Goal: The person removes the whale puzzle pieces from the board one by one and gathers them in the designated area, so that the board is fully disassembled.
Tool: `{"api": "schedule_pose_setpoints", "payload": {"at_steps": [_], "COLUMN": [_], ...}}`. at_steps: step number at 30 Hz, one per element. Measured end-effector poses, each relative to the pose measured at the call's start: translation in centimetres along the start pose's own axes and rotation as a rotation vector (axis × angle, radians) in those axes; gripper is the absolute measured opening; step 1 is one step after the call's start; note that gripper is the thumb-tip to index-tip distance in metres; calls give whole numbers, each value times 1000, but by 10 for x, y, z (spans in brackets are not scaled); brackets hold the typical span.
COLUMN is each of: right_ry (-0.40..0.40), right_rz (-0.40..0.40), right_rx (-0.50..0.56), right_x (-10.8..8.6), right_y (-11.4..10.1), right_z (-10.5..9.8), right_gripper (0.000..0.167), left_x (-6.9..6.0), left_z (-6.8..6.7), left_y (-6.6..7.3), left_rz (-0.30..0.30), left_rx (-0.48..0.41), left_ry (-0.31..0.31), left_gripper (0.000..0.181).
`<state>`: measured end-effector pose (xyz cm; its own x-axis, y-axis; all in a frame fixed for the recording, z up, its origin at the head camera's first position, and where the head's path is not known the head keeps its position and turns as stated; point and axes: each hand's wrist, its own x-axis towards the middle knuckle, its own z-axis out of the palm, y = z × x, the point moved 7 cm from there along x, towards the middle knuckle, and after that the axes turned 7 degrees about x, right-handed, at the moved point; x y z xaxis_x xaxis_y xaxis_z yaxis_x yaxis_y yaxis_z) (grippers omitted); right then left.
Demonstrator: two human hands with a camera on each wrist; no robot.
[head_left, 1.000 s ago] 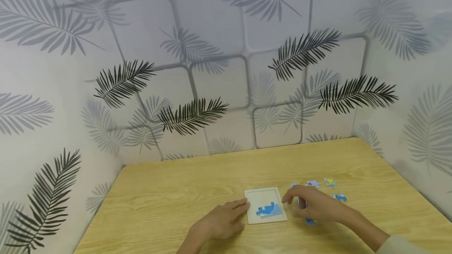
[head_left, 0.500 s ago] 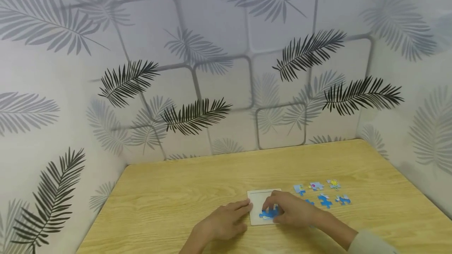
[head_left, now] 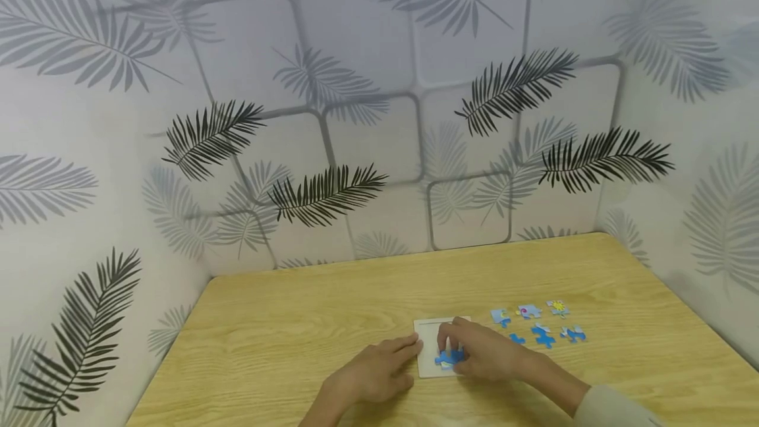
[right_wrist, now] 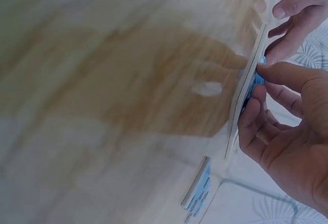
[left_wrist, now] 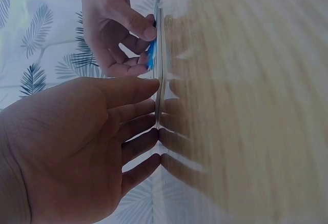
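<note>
A square white puzzle tray (head_left: 428,342) lies on the table in the head view. My left hand (head_left: 375,373) rests at its left side; in the left wrist view the extended fingertips touch the tray's edge. Over the lower right part of the tray, my right hand (head_left: 489,352) pinches a blue jigsaw piece (head_left: 448,358) between thumb and fingers. The right wrist view has the same blue piece (right_wrist: 259,80) low against the tray, partly covered by the fingers. Whether it sits flush with the pieces in the tray cannot be seen.
Several loose jigsaw pieces lie right of the tray, among them a sun piece (head_left: 557,307), a blue piece (head_left: 542,336) and a pale blue one (head_left: 501,316). The wood-grain table (head_left: 296,315) meets a leaf-patterned wall (head_left: 367,150) at the back.
My right hand has moved left from the loose pieces onto the tray, carrying a blue jigsaw piece. In the last half second it shifted only slightly. My left hand has stayed at the tray's edge.
</note>
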<state>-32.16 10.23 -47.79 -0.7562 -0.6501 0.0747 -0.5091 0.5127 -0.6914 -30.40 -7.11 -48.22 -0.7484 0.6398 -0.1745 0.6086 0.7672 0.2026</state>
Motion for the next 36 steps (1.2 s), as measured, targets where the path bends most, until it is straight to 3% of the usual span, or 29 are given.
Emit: {"api": "schedule_pose_setpoints", "payload": {"at_steps": [12,23,31,36], "right_ry": [-27,-32,34,57], "right_rz": [20,-47,-61,-83], "right_rx": [-10,-18,-126,-16], "right_x": [0,1,0,-9], "right_y": [-1,-4,-6,-1], "right_z": [1,2,-3,-23], "right_gripper": [32,29,26,23], "left_x": [-2,-1,-3,0], "left_z": [-2,1,0,2], "left_y": [1,-2,-1,-2], "left_rz": [-25,-21,-41,-19], "left_rx": [-2,-5,6,16], "left_ry": [1,-7,-2,7], "left_gripper": [58,58,58,58]}}
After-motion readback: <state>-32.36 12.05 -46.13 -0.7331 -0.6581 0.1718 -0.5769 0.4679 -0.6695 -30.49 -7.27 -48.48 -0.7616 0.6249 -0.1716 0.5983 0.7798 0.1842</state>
